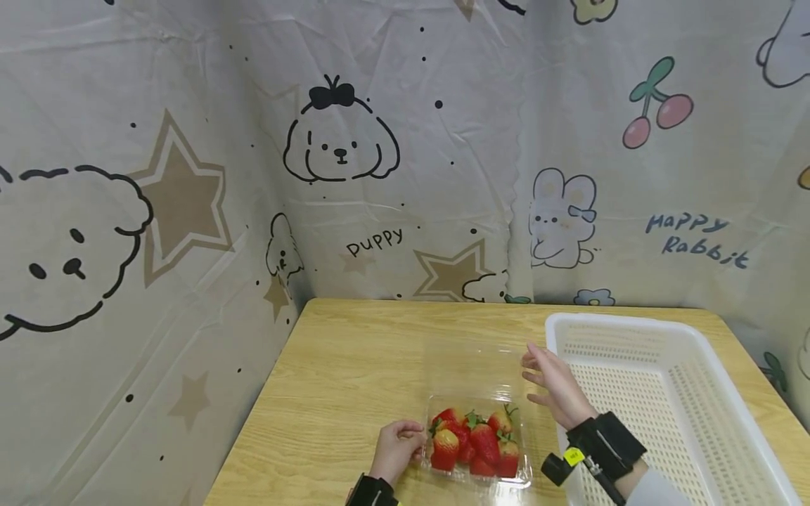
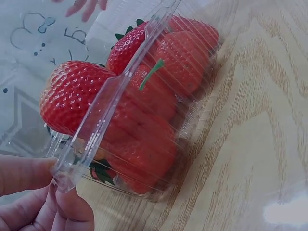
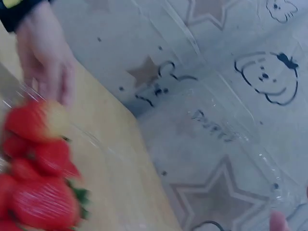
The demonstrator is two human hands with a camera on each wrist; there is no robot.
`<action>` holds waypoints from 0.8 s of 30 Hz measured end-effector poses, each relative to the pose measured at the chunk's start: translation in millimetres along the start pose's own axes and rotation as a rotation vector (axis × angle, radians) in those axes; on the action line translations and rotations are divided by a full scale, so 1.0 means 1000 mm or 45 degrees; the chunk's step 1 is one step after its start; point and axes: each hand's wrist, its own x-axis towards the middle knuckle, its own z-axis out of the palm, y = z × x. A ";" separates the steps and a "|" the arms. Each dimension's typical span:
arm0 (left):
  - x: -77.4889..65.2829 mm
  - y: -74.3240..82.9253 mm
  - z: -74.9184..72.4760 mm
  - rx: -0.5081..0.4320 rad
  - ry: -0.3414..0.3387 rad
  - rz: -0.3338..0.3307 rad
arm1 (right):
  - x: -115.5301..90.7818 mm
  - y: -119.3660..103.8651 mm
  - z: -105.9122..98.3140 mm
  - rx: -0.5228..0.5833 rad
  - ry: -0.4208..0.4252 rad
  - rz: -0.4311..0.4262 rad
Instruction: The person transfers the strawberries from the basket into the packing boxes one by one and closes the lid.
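A clear plastic clamshell box on the table holds several red strawberries, some with green leaves. Its see-through lid is raised at the far side. My left hand is at the box's left side; in the left wrist view its thumb and fingers pinch the corner of the clear rim. Beside the lid's right edge is my right hand, its fingers spread and holding nothing. The right wrist view shows only a fingertip near the lid's clear edge; contact cannot be told.
A white perforated plastic basket stands on the right of the wooden table, close by my right wrist. Printed cloth hangs behind the table and along its left side.
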 end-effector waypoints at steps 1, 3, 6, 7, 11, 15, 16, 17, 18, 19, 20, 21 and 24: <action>0.000 0.000 0.000 -0.004 0.000 0.004 | -0.005 0.003 0.001 0.000 0.010 -0.012; 0.000 -0.001 0.000 -0.014 -0.004 0.016 | -0.013 0.009 0.005 -0.011 0.031 -0.027; 0.000 -0.002 0.000 -0.040 -0.021 0.014 | -0.027 0.020 0.011 0.007 0.045 -0.050; 0.000 -0.002 0.000 -0.051 -0.029 0.012 | -0.031 0.024 0.013 0.013 0.042 -0.054; -0.001 -0.003 -0.002 -0.104 -0.052 0.007 | -0.044 0.038 0.019 0.018 0.014 -0.038; -0.003 -0.007 -0.003 -0.136 -0.055 0.042 | -0.050 0.051 0.023 -0.043 -0.010 0.003; -0.003 -0.007 -0.003 -0.141 -0.055 0.045 | -0.050 0.054 0.024 -0.060 -0.013 0.009; -0.003 -0.008 -0.003 -0.137 -0.055 0.050 | -0.051 0.057 0.024 -0.077 -0.016 0.012; -0.003 -0.009 -0.003 -0.134 -0.054 0.046 | -0.052 0.060 0.025 -0.093 -0.019 0.022; -0.004 -0.008 -0.003 -0.136 -0.060 0.038 | -0.052 0.064 0.026 -0.114 -0.013 0.016; -0.004 -0.008 -0.003 -0.146 -0.061 0.026 | -0.052 0.068 0.026 -0.128 -0.004 0.004; -0.005 -0.007 -0.003 -0.152 -0.060 0.013 | -0.053 0.071 0.027 -0.136 0.001 -0.013; -0.006 -0.007 -0.004 -0.194 -0.067 -0.021 | -0.054 0.080 0.031 -0.225 0.043 -0.071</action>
